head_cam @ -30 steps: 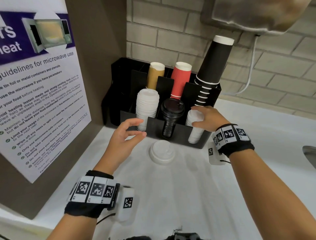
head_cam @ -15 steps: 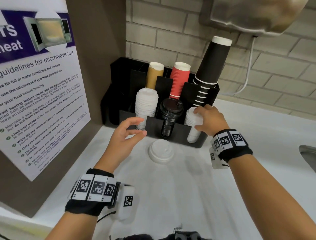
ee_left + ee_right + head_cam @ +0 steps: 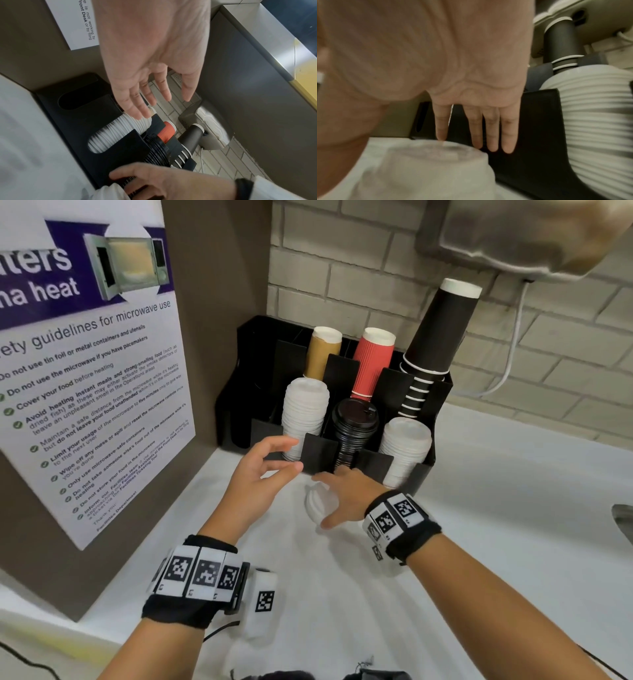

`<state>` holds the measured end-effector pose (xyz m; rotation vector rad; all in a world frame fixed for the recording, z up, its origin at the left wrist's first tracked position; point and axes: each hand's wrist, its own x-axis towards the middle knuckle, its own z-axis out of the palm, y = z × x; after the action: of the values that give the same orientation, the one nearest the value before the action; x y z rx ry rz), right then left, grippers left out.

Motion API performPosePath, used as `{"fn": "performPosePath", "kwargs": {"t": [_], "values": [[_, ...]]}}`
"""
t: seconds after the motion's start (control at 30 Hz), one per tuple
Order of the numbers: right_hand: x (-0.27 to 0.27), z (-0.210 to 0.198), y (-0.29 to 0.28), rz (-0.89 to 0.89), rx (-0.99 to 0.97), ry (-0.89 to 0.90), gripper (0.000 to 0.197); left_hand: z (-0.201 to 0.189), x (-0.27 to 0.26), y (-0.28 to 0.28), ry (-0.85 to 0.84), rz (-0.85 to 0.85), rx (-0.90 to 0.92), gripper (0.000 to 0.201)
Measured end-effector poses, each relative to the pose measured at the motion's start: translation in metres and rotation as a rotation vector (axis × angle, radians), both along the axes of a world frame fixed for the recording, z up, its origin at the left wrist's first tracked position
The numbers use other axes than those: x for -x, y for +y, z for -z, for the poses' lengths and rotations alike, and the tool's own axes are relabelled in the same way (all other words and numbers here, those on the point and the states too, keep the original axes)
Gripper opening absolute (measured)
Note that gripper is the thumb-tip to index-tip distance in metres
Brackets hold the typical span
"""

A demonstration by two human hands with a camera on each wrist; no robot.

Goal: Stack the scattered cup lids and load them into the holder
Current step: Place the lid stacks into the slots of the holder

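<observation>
Dropped from the holder (image 3: 318,446), right hand (image 3: 346,494) spreads over white domed lids (image 3: 317,505) — left hand (image 3: 260,477) open.

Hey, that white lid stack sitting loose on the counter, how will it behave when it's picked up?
The small white plastic lid stack is probably very light, being thin moulded plastic. It sits low and wide on the white counter, so tipping seems unlikely, though nested lids may slide apart. The right hand reaching over it likely needs only a gentle hold.
</observation>
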<state>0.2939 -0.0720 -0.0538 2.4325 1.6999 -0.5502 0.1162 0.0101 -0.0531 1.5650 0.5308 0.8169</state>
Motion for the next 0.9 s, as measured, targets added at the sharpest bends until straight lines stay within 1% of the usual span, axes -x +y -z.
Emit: {"fn": "performPosePath", "kwargs": {"t": [0.13, 0.27, 0.4, 0.47, 0.53, 0.6, 0.67, 0.7, 0.73, 0.77, 0.8, 0.9], "values": [[-0.001, 0.005, 0.006, 0.029, 0.041, -0.013, 0.100, -0.001, 0.004, -0.001, 0.000, -0.012, 0.015, 0.032], [0.000, 0.008, 0.008, 0.027, 0.055, -0.040, 0.095, -0.003, 0.007, -0.001, 0.001, -0.023, 0.007, 0.031], [-0.002, 0.002, 0.002, 0.040, -0.006, -0.018, 0.090, -0.004, 0.008, 0.000, -0.008, -0.018, 0.016, 0.031], [-0.005, -0.007, -0.004, 0.065, -0.086, 0.040, 0.086, -0.003, 0.007, 0.000, -0.006, -0.017, 0.013, 0.031], [-0.008, -0.019, -0.011, 0.106, -0.226, 0.167, 0.081, -0.002, 0.004, 0.000, 0.014, -0.003, -0.001, 0.035], [-0.007, -0.030, -0.021, 0.118, -0.401, 0.340, 0.075, -0.001, 0.002, -0.003, 0.044, 0.057, -0.001, 0.048], [0.000, -0.040, -0.032, 0.121, -0.548, 0.557, 0.070, 0.001, -0.002, -0.007, 0.069, 0.163, 0.011, 0.076], [0.007, -0.044, -0.037, 0.129, -0.595, 0.674, 0.068, 0.001, -0.004, -0.010, 0.069, 0.215, 0.020, 0.090], [0.013, -0.046, -0.041, 0.135, -0.630, 0.780, 0.068, 0.001, -0.007, -0.014, 0.056, 0.259, 0.028, 0.099], [0.018, -0.046, -0.044, 0.137, -0.657, 0.857, 0.068, 0.001, -0.009, -0.017, 0.031, 0.291, 0.035, 0.103], [0.022, -0.046, -0.047, 0.138, -0.682, 0.903, 0.068, 0.000, -0.012, -0.021, 0.000, 0.311, 0.043, 0.102], [0.028, -0.049, -0.056, 0.147, -0.744, 0.984, 0.073, -0.003, -0.013, -0.024, -0.050, 0.336, 0.030, 0.097]]}}
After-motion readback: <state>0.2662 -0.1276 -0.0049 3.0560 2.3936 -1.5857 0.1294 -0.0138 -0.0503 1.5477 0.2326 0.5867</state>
